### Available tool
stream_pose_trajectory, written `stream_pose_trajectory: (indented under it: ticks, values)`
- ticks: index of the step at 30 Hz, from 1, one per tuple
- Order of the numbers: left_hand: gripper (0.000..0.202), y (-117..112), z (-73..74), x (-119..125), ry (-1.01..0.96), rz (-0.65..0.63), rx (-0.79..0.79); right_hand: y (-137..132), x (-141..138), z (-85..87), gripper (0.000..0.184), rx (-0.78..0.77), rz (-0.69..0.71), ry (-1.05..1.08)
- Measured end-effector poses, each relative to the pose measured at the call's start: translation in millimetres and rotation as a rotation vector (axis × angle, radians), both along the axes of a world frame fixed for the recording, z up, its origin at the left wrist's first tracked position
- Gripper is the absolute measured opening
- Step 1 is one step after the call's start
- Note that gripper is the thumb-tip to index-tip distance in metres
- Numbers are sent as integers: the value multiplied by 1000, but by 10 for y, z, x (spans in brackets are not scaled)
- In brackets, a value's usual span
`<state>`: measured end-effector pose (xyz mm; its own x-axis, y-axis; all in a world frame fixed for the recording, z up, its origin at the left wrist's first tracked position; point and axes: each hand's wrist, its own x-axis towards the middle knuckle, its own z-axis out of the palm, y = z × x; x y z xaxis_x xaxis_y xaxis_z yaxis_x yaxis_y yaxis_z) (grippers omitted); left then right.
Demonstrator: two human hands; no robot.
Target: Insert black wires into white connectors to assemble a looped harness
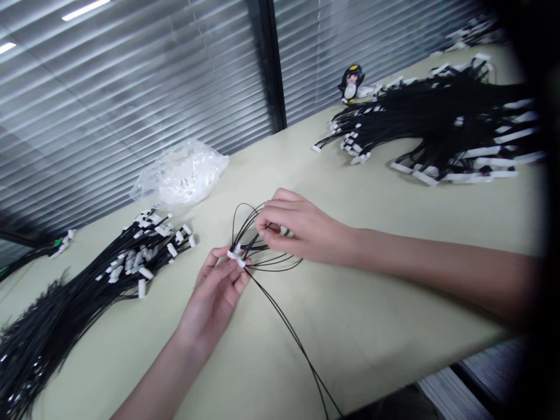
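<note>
My left hand pinches a small white plug connector between thumb and fingers, above the middle of the table. Thin black wires come out of the connector; several curve round in loops and a few trail down over the table's front edge. Just right of the connector, my right hand is closed with thumb and fingertips together on some of the black wires. What exactly sits between those fingertips is partly hidden by the fingers.
A bundle of black wires with white connectors lies at the left. Larger heaps of similar wire harnesses lie at the right back. A clear plastic bag with small white parts and a penguin figurine stand near the blinds.
</note>
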<state>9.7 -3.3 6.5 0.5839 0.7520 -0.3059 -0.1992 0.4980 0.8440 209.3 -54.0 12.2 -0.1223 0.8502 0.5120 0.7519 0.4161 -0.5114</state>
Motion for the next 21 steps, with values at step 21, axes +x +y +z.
stream_pose_trajectory:
  ticks: [21]
  values:
    - [19, -6, 0, 2, 22, 16, 14, 1, 26, 21, 12, 22, 26, -47]
